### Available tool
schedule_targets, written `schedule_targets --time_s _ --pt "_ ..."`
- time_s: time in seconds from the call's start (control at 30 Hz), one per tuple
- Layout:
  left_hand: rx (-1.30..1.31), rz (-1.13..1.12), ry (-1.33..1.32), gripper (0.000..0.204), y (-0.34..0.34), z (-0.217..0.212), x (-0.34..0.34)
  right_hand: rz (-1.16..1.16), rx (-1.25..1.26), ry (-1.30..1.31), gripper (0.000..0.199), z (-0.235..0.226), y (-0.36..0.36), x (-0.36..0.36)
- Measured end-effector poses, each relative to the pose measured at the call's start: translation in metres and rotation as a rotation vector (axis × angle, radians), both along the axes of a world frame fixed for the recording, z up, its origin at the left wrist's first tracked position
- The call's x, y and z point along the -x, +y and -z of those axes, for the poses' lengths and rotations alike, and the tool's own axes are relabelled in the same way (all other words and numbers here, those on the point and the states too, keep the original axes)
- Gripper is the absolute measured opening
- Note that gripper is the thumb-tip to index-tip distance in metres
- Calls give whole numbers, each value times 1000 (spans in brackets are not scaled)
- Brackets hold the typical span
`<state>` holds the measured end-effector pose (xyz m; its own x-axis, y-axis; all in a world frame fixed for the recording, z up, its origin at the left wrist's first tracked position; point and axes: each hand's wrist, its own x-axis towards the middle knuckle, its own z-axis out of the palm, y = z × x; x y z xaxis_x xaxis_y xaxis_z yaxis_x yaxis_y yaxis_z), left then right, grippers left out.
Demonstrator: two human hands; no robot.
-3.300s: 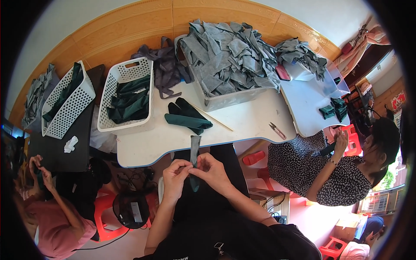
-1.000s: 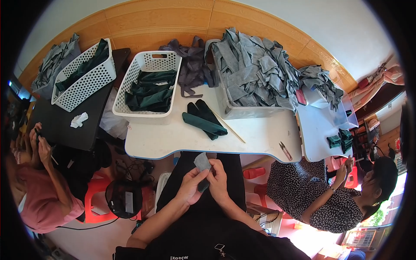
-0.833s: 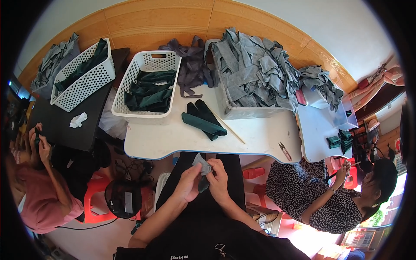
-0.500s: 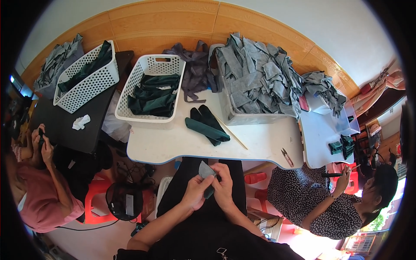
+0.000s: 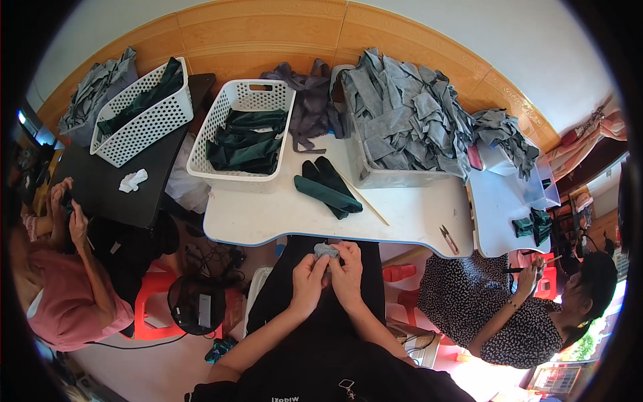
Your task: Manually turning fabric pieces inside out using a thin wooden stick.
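My left hand [image 5: 307, 281] and my right hand [image 5: 347, 273] meet above my lap, just short of the table's near edge. Between their closed fingertips is a small bunched piece of grey fabric [image 5: 326, 249], its lower part hidden by the fingers. On the white table [image 5: 268, 218] ahead lie several dark green fabric tubes [image 5: 328, 195], crossed over one another. A thin wooden stick [image 5: 367, 205] rests beside them, and a pair of thread snips [image 5: 449, 240] lies near the right edge.
Behind stand a white basket [image 5: 194, 161] of green fabric pieces and a clear bin [image 5: 375, 177] heaped with grey strips [image 5: 408, 110]. Purple-grey fabric [image 5: 311, 107] lies between them. Co-workers sit at left [image 5: 80, 288] and right [image 5: 509, 301], each handling something small.
The grey fabric, which stood up as a pointed flap with green below, is now crumpled between my fingertips. Both hands have shifted slightly away from me.
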<state>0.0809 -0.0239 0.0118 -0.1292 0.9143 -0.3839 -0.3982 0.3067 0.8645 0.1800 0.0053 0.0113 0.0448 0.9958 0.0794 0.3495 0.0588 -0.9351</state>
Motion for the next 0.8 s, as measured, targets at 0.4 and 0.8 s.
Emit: schedule_targets --time_s 0.4,0.8 --pt "-419 239 759 25 19 10 38 -22 293 530 18 36 -12 -10" --pt "-457 490 591 22 27 25 61 -221 466 660 15 36 -23 -25"
